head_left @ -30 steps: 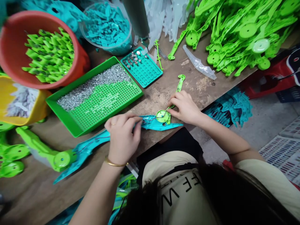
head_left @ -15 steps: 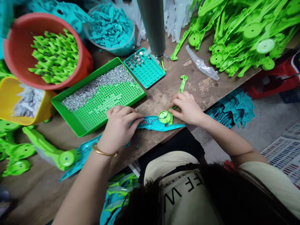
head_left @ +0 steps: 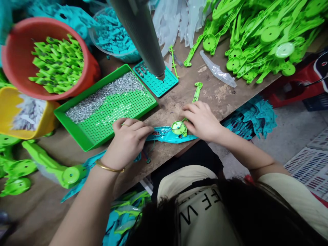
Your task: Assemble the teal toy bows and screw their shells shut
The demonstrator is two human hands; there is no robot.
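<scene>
A blue plastic shell point(head_left: 169, 137) lies near the table's front edge, with thin wires running along its inside. My left hand point(head_left: 130, 136) is closed on the shell's left end, thumb and fingers together. On the shell's right half rests a long green plastic part; its round disc point(head_left: 178, 127) sits over the blue, and its narrow arm point(head_left: 197, 91) extends away behind my right hand point(head_left: 201, 120). The right fingers are bent round this green part beside the disc, by the wire; their tips are partly hidden. A small connector point(head_left: 148, 160) dangles on wires below my left hand.
An electric screwdriver point(head_left: 145, 37) hangs over a teal tray point(head_left: 167, 82). A green tray point(head_left: 107, 131) of screws stands left, near a red tub point(head_left: 88, 68) and a yellow bin point(head_left: 48, 119). Green parts point(head_left: 271, 34) are piled at the right; a clear plastic piece point(head_left: 217, 70) lies nearer.
The hanging screwdriver has swung left and nearer, now covering part of the teal tray. My right hand has shifted slightly left along the green part. My left hand keeps its hold on the shell.
</scene>
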